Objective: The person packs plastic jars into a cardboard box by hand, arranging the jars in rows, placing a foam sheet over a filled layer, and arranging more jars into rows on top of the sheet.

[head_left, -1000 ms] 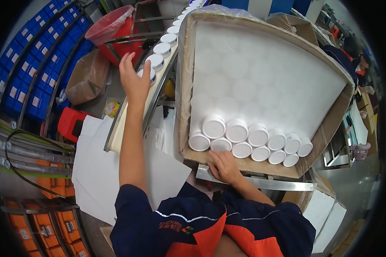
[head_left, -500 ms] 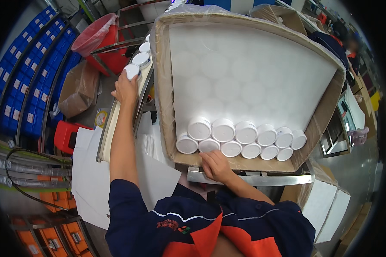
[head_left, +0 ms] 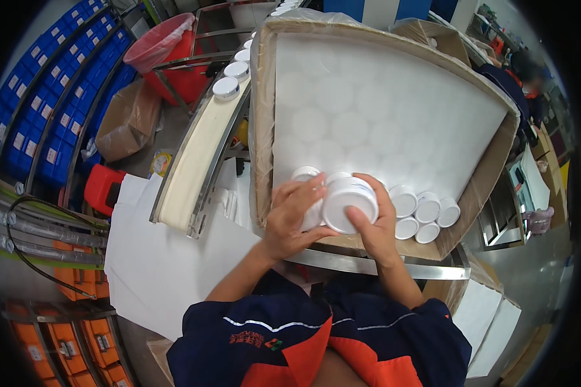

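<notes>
Both hands, left hand (head_left: 290, 216) and right hand (head_left: 374, 226), grip one white jar (head_left: 348, 205) above the cardboard box (head_left: 484, 187) near edge; best keep it level, lift clear of neighbouring jars (head_left: 426, 216).

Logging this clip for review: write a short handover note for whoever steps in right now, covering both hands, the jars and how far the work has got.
Left hand: on a white jar at the box's near edge.
Right hand: grip closed around a white round jar, held over the near row.
Cardboard box: white-lined, mostly empty; a short row of white jars remains at the near side.
Conveyor on the left: three jars sit at its far end.
Done: most of the box is cleared. Left: the near row.
</notes>
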The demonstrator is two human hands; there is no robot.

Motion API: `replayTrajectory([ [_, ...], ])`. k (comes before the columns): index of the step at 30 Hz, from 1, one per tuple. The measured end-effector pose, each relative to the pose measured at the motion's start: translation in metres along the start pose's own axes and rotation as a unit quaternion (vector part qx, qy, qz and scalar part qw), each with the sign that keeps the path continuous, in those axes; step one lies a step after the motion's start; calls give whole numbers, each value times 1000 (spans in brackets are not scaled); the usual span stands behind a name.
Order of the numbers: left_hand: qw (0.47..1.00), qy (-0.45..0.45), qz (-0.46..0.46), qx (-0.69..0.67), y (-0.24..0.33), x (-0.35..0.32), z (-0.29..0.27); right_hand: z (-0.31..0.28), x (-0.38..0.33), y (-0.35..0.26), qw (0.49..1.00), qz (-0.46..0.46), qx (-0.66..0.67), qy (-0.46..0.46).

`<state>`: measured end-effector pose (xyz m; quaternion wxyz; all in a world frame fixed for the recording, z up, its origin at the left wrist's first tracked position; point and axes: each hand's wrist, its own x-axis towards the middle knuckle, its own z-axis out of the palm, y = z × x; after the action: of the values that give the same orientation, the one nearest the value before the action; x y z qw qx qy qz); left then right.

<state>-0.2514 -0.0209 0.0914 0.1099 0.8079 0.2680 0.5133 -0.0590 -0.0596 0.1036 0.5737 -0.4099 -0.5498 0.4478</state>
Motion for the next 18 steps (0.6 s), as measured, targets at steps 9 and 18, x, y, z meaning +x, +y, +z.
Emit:
replayTrajectory([
  [9,455,166,-475,-735,0,-18,-4,-18,-13,5,990,-141,5,11],
  [18,575,168,-455,-659,21,-21,-15,-6,-11,11,988,-156,11,-9],
])
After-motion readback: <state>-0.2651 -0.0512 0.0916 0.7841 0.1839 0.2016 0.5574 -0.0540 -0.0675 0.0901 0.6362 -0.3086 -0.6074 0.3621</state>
